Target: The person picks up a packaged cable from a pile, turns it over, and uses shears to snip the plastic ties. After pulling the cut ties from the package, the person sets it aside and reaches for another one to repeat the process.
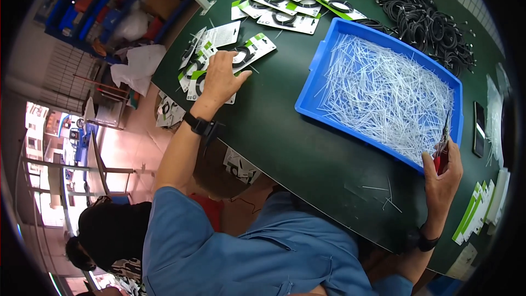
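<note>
My left hand (220,79) is over a pile of carded black cables at the left of the table, thumb spread away from the fingers. Beside its fingertips lies one white-and-green card with a coiled black cable (255,52); whether they touch it I cannot tell. In my right hand (442,178) are red-handled pliers (440,156), jaws pointing away from me. They are over the near right corner of a blue tray (315,96), which is filled with thin clear-white cable ties (383,90).
More carded cables (287,3) lie at the far edge, with a heap of loose black cables (427,24) behind the tray. At right are a phone (479,129) and green-and-white cards (474,208). Several loose ties (389,200) lie near me. Another person (109,235) is at the lower left.
</note>
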The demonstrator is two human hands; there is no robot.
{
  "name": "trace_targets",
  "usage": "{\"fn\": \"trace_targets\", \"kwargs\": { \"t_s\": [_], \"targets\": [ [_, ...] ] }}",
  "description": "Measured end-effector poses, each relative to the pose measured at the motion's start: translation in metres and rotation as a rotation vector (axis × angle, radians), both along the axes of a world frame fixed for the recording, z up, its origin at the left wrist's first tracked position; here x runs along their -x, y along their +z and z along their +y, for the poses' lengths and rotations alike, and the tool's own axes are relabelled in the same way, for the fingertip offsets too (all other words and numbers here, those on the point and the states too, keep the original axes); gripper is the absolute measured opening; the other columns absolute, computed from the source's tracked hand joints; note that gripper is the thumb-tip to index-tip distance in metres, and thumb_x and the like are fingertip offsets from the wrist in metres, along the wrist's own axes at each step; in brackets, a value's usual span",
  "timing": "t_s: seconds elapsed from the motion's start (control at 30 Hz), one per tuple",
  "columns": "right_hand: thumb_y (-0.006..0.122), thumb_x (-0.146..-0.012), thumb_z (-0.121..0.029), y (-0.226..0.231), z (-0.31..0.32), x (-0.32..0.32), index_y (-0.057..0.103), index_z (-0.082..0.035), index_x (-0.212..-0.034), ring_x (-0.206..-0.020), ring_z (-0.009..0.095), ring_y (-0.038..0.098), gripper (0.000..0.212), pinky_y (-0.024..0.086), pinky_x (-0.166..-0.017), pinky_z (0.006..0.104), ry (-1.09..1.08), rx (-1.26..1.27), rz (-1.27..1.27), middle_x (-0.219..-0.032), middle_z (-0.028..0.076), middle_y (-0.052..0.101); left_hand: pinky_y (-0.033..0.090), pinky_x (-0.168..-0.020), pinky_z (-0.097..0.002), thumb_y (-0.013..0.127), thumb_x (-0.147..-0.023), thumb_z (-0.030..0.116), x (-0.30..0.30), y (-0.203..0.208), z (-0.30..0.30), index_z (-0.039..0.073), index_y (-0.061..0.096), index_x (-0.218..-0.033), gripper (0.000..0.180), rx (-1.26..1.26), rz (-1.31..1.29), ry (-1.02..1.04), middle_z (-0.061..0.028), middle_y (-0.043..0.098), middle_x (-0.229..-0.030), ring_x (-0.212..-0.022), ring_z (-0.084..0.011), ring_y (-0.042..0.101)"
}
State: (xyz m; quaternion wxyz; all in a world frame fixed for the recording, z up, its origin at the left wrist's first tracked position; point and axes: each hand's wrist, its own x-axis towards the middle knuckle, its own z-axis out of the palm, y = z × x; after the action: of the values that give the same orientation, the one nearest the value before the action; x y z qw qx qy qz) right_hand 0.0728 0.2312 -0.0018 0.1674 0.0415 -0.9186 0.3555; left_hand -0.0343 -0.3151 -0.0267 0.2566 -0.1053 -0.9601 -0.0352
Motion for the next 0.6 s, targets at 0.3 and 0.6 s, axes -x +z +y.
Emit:
{"fn": "trace_targets", "kwargs": {
  "t_s": [0.3,0.6],
  "targets": [
    [0.083,-0.082,-0.009,0.006,0.002,-0.002,0.061,0.003,-0.139,-0.098,0.018,0.062,0.063,0.052,-0.091,0.0305,-0.047,0.253,-0.045,-0.112,0.009,0.065,0.046,-0.093,-0.0474,0.077,-0.08,0.011,0.037,-0.007,-0.034,0.001,0.065,-0.104,0.028,0.131,-0.109,0.011,-0.0152,0.064,-0.096,-0.098,-0.0366,0.059],
    [0.083,-0.078,-0.008,0.017,-0.004,-0.004,0.061,-0.001,-0.142,-0.108,0.018,0.063,0.068,0.05,-0.098,0.0311,-0.007,0.102,-0.095,-0.121,0.009,0.068,0.052,-0.076,-0.041,0.076,-0.068,-0.008,-0.004,0.086,0.148,0.007,0.065,-0.098,0.035,0.017,0.232,-0.459,-0.0095,0.062,-0.09,-0.088,-0.0303,0.061]
  ]
}}
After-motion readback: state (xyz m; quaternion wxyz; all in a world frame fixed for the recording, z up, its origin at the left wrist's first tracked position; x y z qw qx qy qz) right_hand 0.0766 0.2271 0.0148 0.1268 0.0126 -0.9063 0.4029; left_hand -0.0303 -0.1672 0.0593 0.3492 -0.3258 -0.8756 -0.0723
